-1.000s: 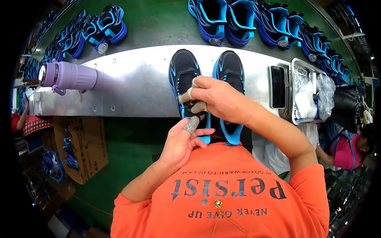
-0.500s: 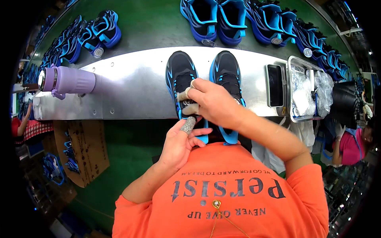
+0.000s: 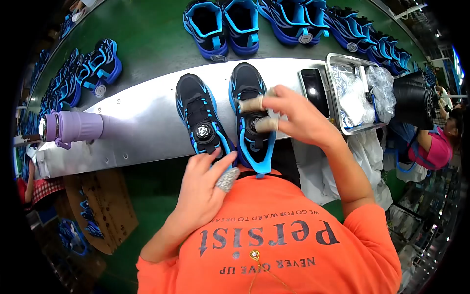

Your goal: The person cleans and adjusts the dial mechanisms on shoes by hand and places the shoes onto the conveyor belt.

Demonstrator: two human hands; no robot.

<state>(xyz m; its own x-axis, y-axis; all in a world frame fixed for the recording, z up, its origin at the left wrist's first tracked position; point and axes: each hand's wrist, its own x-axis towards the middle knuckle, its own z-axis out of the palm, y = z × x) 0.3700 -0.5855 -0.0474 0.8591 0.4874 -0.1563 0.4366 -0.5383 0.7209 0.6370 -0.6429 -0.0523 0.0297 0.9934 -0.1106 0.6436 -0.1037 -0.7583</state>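
Two black and blue shoes stand side by side at the metal edge, toes pointing away. The left shoe shows a round black dial on its tongue. My left hand, with a grey finger cover, lies at that shoe's heel opening, fingers apart. Over the right shoe is my right hand, with beige covers on its thumb and a finger. Its thumb and finger are apart beside the dial, which they partly hide, and nothing shows between them.
A purple bottle lies on the left of the metal ledge. A phone and a metal tray with plastic bags are at right. More shoes line the green belt. A person is at far right.
My right hand has left the left shoe's dial and moved over the right shoe. My left hand has turned palm down at the left shoe's heel. The view has shifted and tilted.
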